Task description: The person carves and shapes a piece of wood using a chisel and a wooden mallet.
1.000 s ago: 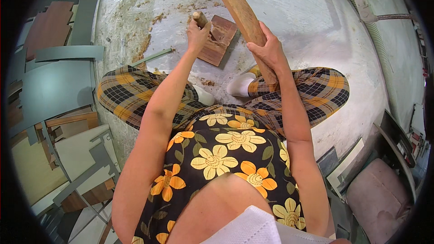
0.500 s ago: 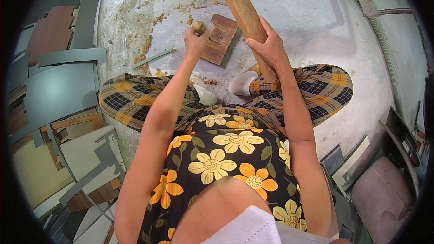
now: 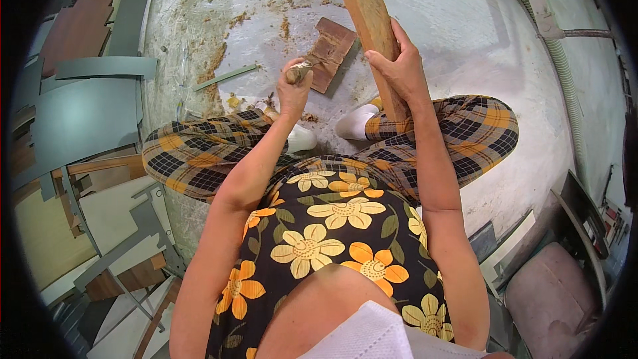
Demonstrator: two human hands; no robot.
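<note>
Down on the floor (image 3: 465, 13), the left hand (image 3: 292, 90) has its grip wrapped tight round a wooden-handled chisel (image 3: 299, 72), tip on the carved block (image 3: 330, 53) between the knees; right hand (image 3: 395, 70) clamps a long wooden board (image 3: 364, 6), raised above it.

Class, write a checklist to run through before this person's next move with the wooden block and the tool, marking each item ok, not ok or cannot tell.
1. Right hand has a firm grip on the long brown wooden block: ok.
2. Left hand is closed on the round wooden-handled tool: ok.
3. Tool tip rests on the small dark carved wooden panel: cannot tell.
4. Panel lies flat on the pale dusty floor: ok.
5. Feet in white socks are away from the panel: ok.
</note>
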